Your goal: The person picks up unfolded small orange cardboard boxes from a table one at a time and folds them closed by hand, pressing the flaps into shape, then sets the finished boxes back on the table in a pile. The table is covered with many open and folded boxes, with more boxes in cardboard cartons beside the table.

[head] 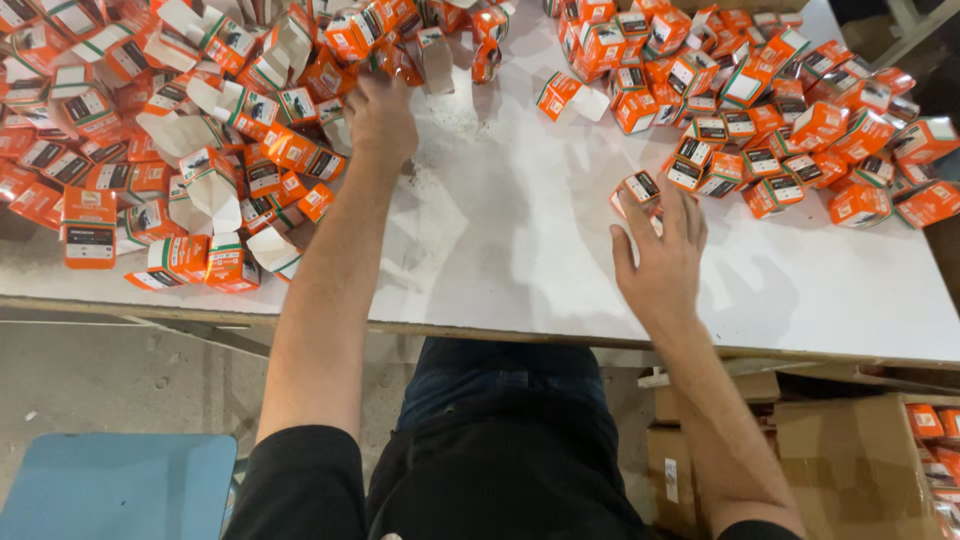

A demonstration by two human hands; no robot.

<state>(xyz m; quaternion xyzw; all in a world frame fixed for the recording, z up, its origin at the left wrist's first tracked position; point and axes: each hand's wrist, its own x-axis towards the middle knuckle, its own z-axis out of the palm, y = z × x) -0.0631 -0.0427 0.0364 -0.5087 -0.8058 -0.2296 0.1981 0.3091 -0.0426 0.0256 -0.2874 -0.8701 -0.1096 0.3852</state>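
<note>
Right hand (662, 258) flat over the white counter (500, 230), fingers (640, 222) spread, tips touching a small orange box (637, 189) at the near edge of the right pile (760, 110). Left hand (380, 120) reaching into the left heap (170, 130) of unfolded boxes; fingers buried among them, spread or pinching impossible to tell. Both piles cut off by the frame

Bright overhead light is washing the white tabletop (500, 200), arms are casting soft shadows at centre, and frame edges are bending slightly.
</note>
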